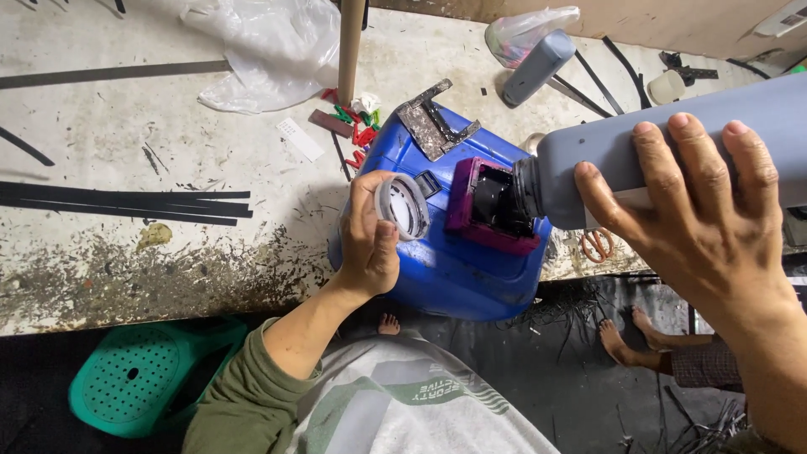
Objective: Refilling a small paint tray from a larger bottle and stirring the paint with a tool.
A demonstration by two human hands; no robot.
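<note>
The right hand [685, 220] grips a grey bottle [672, 143], tipped so its neck meets a magenta cartridge [492, 208] lying on the blue can [454, 269]. The left hand [370, 240] pinches a clear cap [402, 206] just beside the cartridge, over the worn table [126, 168]

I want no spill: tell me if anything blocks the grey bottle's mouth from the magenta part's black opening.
Nothing visible does. The grey bottle, tipped by the right hand, meets the magenta part directly; the left hand holds the cap aside.

Green stool [139, 378] at 7 o'clock; clear plastic bag [269, 50] at 11; black strips [126, 202] at 9; scissors [597, 244] at 3.
</note>
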